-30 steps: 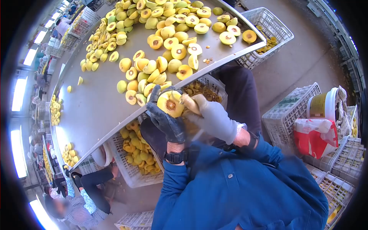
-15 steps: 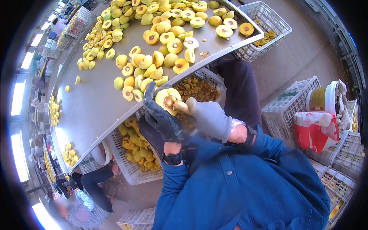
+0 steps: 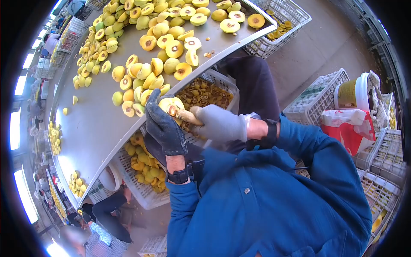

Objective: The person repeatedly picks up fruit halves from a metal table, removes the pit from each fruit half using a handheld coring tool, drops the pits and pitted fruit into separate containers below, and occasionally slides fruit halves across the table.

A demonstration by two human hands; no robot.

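Observation:
My left hand [image 3: 165, 132], in a dark glove, is closed around a yellow peach half [image 3: 172, 103], its cut face and brown centre turned up. My right hand [image 3: 220, 123], in a grey glove, grips a tool by its light wooden handle [image 3: 188, 116]. The tool's end meets the brown centre of the peach half; its working tip is hidden. Both hands are just off the edge of the metal table [image 3: 98, 124], above a crate of pits and brown scraps [image 3: 205, 95]. Beside my left hand, cut peach halves [image 3: 141, 81] lie on the table.
A crate of peach halves [image 3: 147, 169] stands below the table edge. Another crate [image 3: 299, 19] is at the far corner. To the right are stacked crates [image 3: 317, 94], a white bucket [image 3: 353, 92] and a red-and-white bag [image 3: 346, 128]. A co-worker [image 3: 107, 237] sits at lower left.
The view has shifted, so the table and crates appear further left. The peach half is tilted differently, and my right hand with the tool has turned around its centre.

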